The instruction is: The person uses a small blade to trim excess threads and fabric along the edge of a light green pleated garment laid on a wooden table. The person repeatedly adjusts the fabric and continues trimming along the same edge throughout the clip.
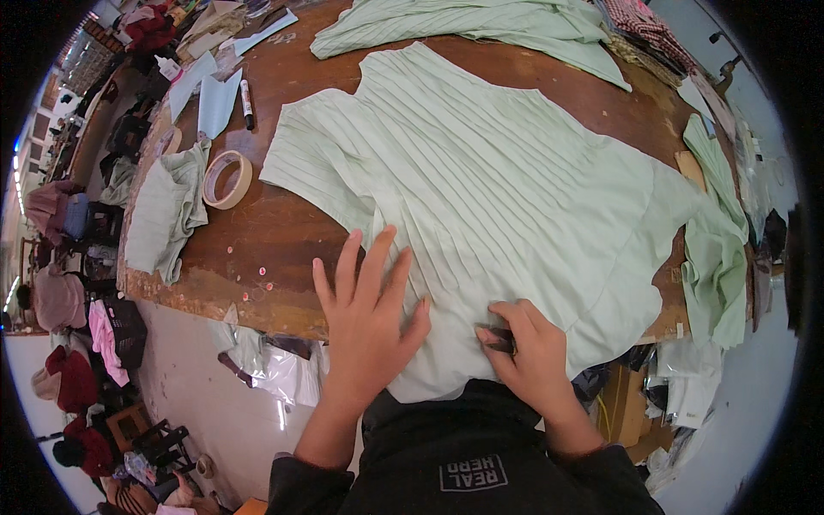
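Note:
A pale green pleated garment piece (481, 163) lies spread over the wooden table, its near edge hanging against my black top. My left hand (365, 313) rests at its left edge, fingers spread and holding nothing. Near the garment's front edge, my right hand (532, 348) is closed around a small dark tool (496, 339) that looks like thread snips; the fingers hide much of it. Fine pleats run diagonally across the cloth, with loose wrinkles close to my left hand.
On the table (249, 249) at left are a roll of tape (227, 180), a marker (247, 105), blue pieces (219, 103) and a crumpled pale cloth (167, 210). More green fabric (472, 21) lies at the back and another green piece (721, 266) hangs at right. Several people sit far left.

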Demonstrator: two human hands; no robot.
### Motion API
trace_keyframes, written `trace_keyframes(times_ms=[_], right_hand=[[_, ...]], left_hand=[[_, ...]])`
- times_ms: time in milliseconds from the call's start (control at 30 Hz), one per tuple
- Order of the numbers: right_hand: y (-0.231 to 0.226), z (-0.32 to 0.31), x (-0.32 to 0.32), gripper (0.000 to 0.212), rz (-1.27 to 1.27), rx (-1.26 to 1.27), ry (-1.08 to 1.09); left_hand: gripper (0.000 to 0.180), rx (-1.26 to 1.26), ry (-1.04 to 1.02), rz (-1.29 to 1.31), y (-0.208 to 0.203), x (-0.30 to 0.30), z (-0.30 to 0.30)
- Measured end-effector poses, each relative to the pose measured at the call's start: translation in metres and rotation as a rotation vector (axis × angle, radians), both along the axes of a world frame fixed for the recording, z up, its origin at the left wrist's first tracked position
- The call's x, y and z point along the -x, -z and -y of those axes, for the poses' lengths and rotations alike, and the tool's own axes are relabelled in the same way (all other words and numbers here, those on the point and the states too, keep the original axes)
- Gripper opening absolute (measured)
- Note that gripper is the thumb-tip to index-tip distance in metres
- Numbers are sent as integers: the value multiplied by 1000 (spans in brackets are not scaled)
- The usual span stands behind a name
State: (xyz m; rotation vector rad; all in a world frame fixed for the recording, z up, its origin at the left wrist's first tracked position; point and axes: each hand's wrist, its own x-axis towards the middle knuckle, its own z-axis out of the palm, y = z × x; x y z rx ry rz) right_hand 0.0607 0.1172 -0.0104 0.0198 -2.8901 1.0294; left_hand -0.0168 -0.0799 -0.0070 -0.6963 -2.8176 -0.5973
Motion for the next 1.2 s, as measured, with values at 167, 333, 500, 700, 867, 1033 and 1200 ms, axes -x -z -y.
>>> trace_keyframes(times_ms=[167, 333, 500, 700, 867, 1033, 1200], right_hand=[[-2, -2, 4, 34, 3, 92, -22], [-4, -1, 1, 34, 44, 210, -12], [-7, -3, 0, 33, 97, 338, -61], [-10, 4, 27, 30, -61, 88, 22], [8, 18, 36, 19, -19, -143, 40], [7, 2, 38, 13, -33, 178, -49], [-7, -10, 32, 12, -29, 701, -129]], left_hand=[[29, -111, -31, -104, -7, -1, -18], [30, -122, -65, -77, 14, 0, -33], [38, -113, -110, -7, 15, -3, -26], [39, 19, 3, -137, 2, 11, -32], [46, 16, 70, -72, 19, 22, -24], [44, -34, 182, -121, 10, 23, -21], [24, -221, 324, 71, -5, 21, -24]])
